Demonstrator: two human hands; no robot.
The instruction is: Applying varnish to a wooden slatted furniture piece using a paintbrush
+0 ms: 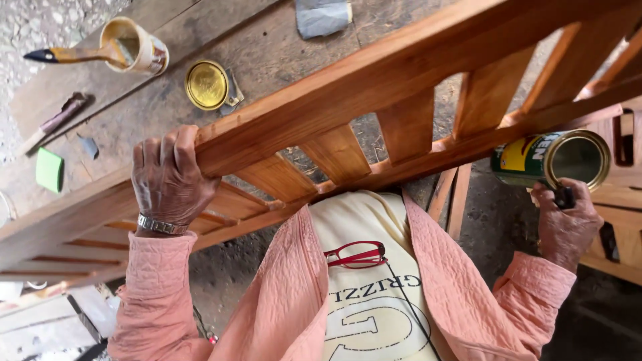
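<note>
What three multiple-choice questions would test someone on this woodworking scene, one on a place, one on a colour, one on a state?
1. Where does the brush rest?
A. across the open paint tin
B. on the wooden frame
C. in the right hand

2. What colour is the loose lid?
A. red
B. gold
C. white

3. How is the left hand?
A. flat on the floor
B. holding a brush
C. gripping the frame's top rail

Answers: 1 A, its bristles sit in the tin; 2 B, it shines gold; 3 C, fingers curl over the rail.
</note>
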